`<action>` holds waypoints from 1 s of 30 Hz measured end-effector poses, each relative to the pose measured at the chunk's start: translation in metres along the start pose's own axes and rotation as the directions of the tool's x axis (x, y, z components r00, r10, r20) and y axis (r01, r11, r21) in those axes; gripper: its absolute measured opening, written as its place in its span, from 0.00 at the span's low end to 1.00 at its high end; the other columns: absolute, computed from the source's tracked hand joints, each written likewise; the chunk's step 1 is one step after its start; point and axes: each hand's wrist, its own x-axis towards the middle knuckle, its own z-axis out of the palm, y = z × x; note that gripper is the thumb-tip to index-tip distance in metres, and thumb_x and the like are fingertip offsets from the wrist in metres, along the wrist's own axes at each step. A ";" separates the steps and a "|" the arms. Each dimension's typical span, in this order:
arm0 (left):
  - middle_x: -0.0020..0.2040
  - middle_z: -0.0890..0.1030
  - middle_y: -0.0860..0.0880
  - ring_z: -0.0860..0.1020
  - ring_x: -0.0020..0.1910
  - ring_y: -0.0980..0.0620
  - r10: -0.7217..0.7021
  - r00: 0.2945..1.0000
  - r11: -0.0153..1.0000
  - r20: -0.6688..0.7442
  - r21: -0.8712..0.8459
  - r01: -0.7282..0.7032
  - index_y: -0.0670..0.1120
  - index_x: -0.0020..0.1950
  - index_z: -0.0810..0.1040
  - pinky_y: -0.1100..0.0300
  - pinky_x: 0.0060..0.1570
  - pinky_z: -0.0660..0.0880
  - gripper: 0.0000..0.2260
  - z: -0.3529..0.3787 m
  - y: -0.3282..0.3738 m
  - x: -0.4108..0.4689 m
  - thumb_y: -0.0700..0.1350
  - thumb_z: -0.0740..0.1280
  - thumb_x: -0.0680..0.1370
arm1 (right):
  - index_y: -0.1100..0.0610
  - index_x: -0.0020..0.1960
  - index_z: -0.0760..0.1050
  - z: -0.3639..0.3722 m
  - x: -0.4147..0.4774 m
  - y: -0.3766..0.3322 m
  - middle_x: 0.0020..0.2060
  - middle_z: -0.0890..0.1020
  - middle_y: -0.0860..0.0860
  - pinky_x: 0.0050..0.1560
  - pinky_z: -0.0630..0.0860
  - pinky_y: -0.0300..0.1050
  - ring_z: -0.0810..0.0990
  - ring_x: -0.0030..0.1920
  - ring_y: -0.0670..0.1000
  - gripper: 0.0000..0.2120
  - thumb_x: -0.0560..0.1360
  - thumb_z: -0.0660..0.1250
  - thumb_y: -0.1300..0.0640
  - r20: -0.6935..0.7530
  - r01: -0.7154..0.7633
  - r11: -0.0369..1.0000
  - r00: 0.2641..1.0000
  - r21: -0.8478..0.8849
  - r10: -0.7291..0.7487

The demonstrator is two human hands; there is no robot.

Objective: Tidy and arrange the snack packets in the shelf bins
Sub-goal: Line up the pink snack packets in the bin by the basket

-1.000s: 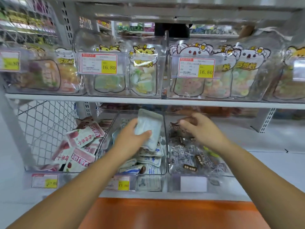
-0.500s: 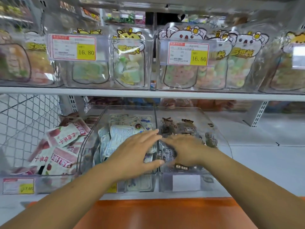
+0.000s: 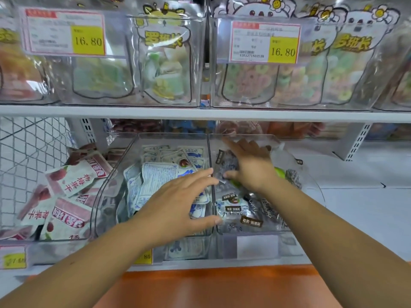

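Three clear bins stand side by side on the lower shelf. The middle bin (image 3: 115,172) holds pale blue-and-white snack packets (image 3: 155,176). My left hand (image 3: 178,201) lies flat over them with fingers spread, holding nothing. The right bin (image 3: 311,185) holds clear packets with dark brown labels (image 3: 246,218). My right hand (image 3: 249,165) reaches into it, fingers extended over a dark packet (image 3: 224,161) near the bin's back left, thumb touching it. The left bin (image 3: 13,238) holds pink-and-white packets (image 3: 71,178).
Above, an upper shelf (image 3: 200,113) carries clear bins of gummy bags (image 3: 164,63) with 16.80 price tags (image 3: 264,42). White wire mesh (image 3: 29,147) is at the far left. Bare white shelf (image 3: 367,201) extends to the right. An orange ledge (image 3: 211,285) runs below.
My left hand let go of the pale packet it held up and now lies flat on the middle bin's pile. My right hand moved deeper into the right bin. The view moved closer.
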 end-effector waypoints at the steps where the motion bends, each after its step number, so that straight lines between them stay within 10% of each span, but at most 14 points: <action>1: 0.74 0.43 0.71 0.48 0.69 0.71 0.002 1.000 1.000 0.003 -0.002 -0.002 0.68 0.73 0.51 0.63 0.70 0.51 0.34 0.000 0.000 0.000 0.72 0.59 0.71 | 0.41 0.77 0.51 0.002 0.000 -0.001 0.63 0.73 0.51 0.63 0.66 0.53 0.70 0.63 0.56 0.44 0.68 0.71 0.36 0.020 0.021 1.000 1.000 -0.010 -0.021; 8: 0.75 0.43 0.71 0.50 0.74 0.66 -0.001 1.000 1.000 -0.001 -0.006 0.001 0.68 0.74 0.50 0.61 0.72 0.52 0.34 0.001 -0.001 -0.001 0.72 0.59 0.71 | 0.41 0.64 0.75 -0.006 -0.009 -0.009 0.68 0.72 0.53 0.64 0.63 0.60 0.68 0.66 0.60 0.33 0.60 0.75 0.36 0.105 0.214 0.968 0.974 -0.132 -0.201; 11: 0.75 0.42 0.71 0.50 0.74 0.66 -0.007 1.000 1.000 0.004 -0.011 0.007 0.67 0.74 0.50 0.62 0.71 0.52 0.34 0.002 0.001 -0.002 0.71 0.59 0.72 | 0.51 0.51 0.81 -0.004 -0.019 -0.018 0.56 0.79 0.53 0.56 0.71 0.53 0.74 0.56 0.56 0.17 0.63 0.77 0.52 0.014 0.414 0.900 0.909 -0.138 -0.416; 15: 0.75 0.42 0.71 0.51 0.74 0.65 -0.006 1.000 0.999 -0.003 -0.036 0.006 0.67 0.75 0.49 0.61 0.71 0.54 0.34 0.003 0.001 -0.004 0.71 0.58 0.72 | 0.55 0.54 0.81 -0.002 -0.026 -0.019 0.53 0.79 0.51 0.57 0.73 0.46 0.73 0.55 0.51 0.12 0.72 0.67 0.65 0.363 0.522 0.851 0.782 0.064 -0.507; 20: 0.74 0.42 0.72 0.52 0.73 0.66 -0.013 1.000 0.999 0.003 -0.039 0.013 0.67 0.74 0.51 0.61 0.70 0.54 0.33 0.003 0.001 -0.004 0.70 0.59 0.72 | 0.46 0.64 0.76 0.006 -0.012 -0.013 0.60 0.76 0.42 0.50 0.58 0.39 0.64 0.56 0.47 0.14 0.80 0.60 0.50 0.480 0.431 0.894 0.763 0.121 -0.433; 30: 0.74 0.42 0.72 0.51 0.72 0.67 -0.011 1.000 0.998 0.011 -0.054 0.011 0.68 0.73 0.50 0.62 0.69 0.54 0.32 0.003 0.001 -0.003 0.70 0.59 0.73 | 0.38 0.63 0.74 0.004 0.004 -0.023 0.59 0.66 0.45 0.65 0.60 0.47 0.60 0.66 0.52 0.19 0.73 0.65 0.37 0.681 0.321 0.942 0.669 0.096 -0.297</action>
